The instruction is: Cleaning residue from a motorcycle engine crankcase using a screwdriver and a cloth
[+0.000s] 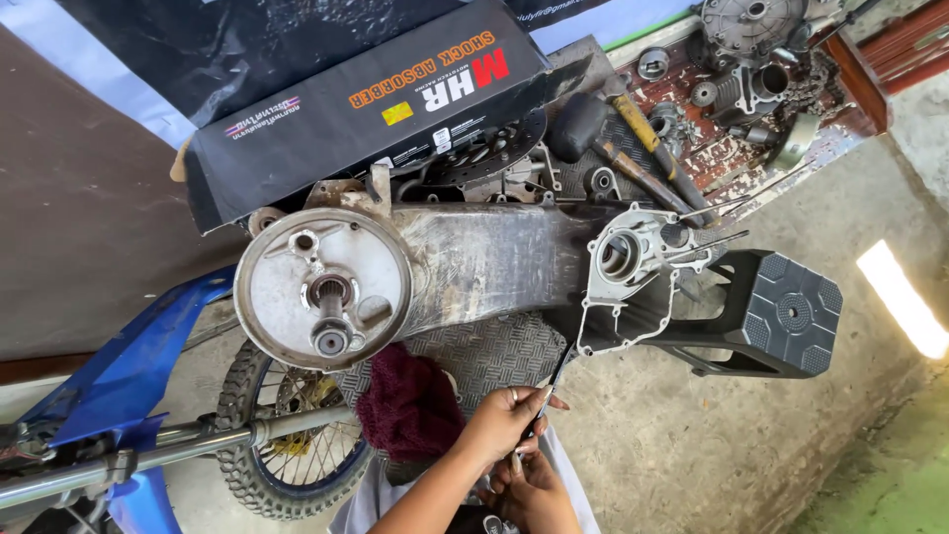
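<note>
Item: my left hand [506, 420] gripped a thin dark tool [554, 381] whose tip met the grey engine casing [494, 262]. My right hand [534, 489] was curled shut below it, its contents unclear. A maroon cloth [410, 405] lay beside.

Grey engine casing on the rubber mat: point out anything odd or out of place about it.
The grey metal engine casing lies stripped open, its crank end bare. A long black cardboard box rests tilted on its far edge, and a maroon cloth is bunched against its near side.

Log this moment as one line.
left hand: grips thin dark metal tool | right hand: beneath it | tool tip: at grey engine casing
</note>
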